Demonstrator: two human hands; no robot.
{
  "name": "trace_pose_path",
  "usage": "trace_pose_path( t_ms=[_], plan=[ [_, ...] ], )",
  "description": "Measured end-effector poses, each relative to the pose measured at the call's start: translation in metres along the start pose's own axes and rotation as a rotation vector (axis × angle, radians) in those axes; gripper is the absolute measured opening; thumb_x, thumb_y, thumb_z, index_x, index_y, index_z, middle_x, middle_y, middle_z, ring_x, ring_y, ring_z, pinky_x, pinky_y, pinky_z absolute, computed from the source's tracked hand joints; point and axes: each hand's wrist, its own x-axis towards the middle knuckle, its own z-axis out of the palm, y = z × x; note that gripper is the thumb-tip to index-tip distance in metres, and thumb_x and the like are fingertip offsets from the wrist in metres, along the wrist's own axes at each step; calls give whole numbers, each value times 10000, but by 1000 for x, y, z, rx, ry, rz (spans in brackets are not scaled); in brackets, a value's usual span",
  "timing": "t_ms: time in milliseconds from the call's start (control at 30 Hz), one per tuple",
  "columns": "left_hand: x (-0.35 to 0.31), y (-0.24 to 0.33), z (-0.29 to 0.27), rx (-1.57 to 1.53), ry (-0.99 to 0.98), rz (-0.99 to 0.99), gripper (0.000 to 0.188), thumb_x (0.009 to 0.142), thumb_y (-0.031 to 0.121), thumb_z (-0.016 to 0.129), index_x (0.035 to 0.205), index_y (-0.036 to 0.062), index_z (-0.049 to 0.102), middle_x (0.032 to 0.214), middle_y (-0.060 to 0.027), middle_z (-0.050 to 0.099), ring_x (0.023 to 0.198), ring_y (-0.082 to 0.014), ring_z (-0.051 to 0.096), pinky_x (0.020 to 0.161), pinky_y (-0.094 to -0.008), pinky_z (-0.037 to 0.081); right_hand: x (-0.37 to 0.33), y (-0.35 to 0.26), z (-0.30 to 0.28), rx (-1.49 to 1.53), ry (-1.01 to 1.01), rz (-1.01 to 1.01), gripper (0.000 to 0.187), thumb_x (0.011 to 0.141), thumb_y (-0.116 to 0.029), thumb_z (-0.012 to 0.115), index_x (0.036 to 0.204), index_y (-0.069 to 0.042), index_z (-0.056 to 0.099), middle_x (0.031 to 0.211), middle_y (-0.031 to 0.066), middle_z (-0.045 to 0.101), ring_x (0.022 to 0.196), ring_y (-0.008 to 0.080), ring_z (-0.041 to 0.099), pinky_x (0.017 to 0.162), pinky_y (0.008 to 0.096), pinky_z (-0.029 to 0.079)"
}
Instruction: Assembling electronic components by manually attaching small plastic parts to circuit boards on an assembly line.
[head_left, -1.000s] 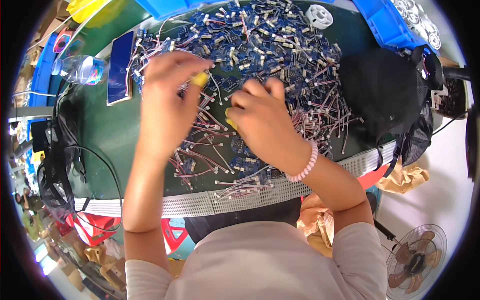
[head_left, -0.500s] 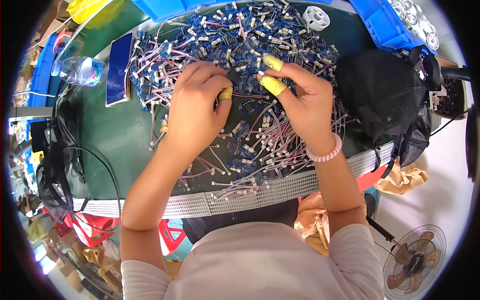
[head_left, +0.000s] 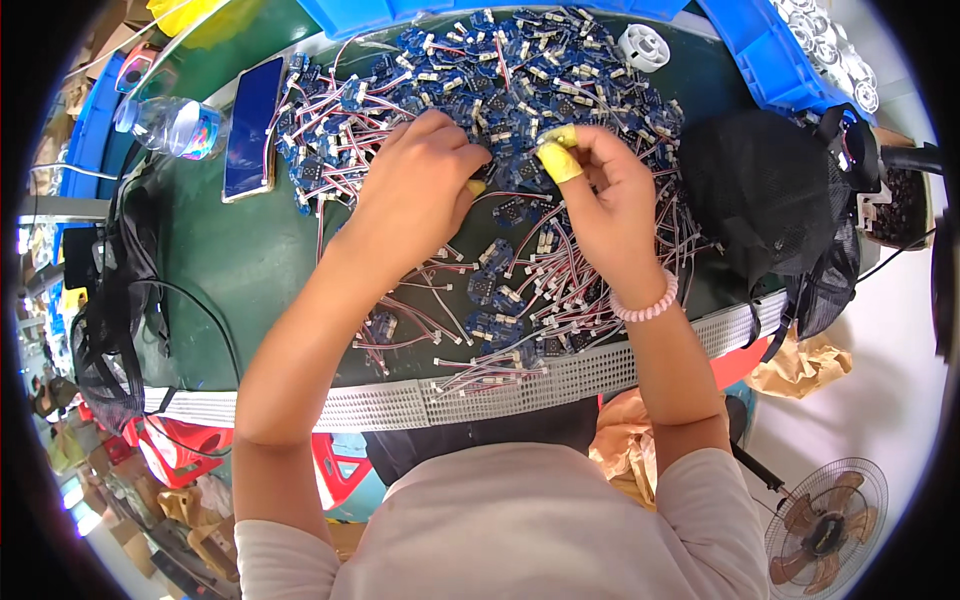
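My left hand [head_left: 422, 185] is closed over the near edge of a heap of small blue circuit boards [head_left: 560, 75], its fingers curled in and the thumb wrapped in yellow tape. Whatever it grips is hidden behind the fingers. To its right, my right hand [head_left: 608, 200] pinches with a yellow-taped thumb and forefinger; anything between those tips is too small to make out. Below the hands lie loose red, white and dark cables [head_left: 580, 280] with white plugs. A short column of blue boards [head_left: 482, 288] sits between the cable bunches.
At the left are a phone [head_left: 252, 130] and a plastic bottle [head_left: 180, 128]. A black mesh bag [head_left: 755, 190] is at the right, near a white round part [head_left: 643, 47]. Blue bins [head_left: 765, 55] line the back; a white perforated strip [head_left: 385, 408] edges the table.
My left hand has shifted slightly right, its fingers curling more. My right hand's fingers have closed up, and the white tip seen there before no longer shows. The whole view has shifted a little.
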Motion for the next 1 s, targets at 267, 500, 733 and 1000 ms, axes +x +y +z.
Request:
trace_pose_path(
  t_ms=[267, 500, 733, 1000],
  plan=[
    [-34, 28, 1, -778, 405, -256, 222, 715, -81, 594, 924, -12, 623, 1031, -123, 570, 925, -196, 614, 790, -297, 538, -11, -15, 8, -70, -287, -252, 181, 764, 52, 581, 939, 13, 556, 851, 117, 551, 714, 203, 583, 620, 278, 468],
    [-66, 41, 6, -1330, 336, -555, 269, 833, -78, 585, 1101, -67, 562, 1022, -108, 607, 924, -156, 607, 810, -267, 520, -22, -13, 17, 27, -308, -126, 147, 775, 28, 587, 919, 22, 556, 809, 124, 608, 692, 211, 637, 613, 282, 494],
    [-69, 36, 5, -1250, 358, -536, 234, 822, -90, 593, 1052, -45, 609, 1014, -101, 616, 902, -143, 606, 788, -261, 520, -23, -11, 20, 92, -393, -53, 124, 782, 16, 598, 898, 28, 559, 808, 127, 612, 714, 210, 644, 639, 281, 507],
    [-68, 35, 1, -1207, 340, -522, 216, 832, -95, 572, 1040, -48, 610, 993, -103, 612, 886, -148, 612, 775, -260, 526, -24, -8, 21, 20, -397, -115, 145, 774, 0, 610, 907, 13, 555, 837, 122, 602, 733, 245, 624, 637, 314, 499]
  ],
)
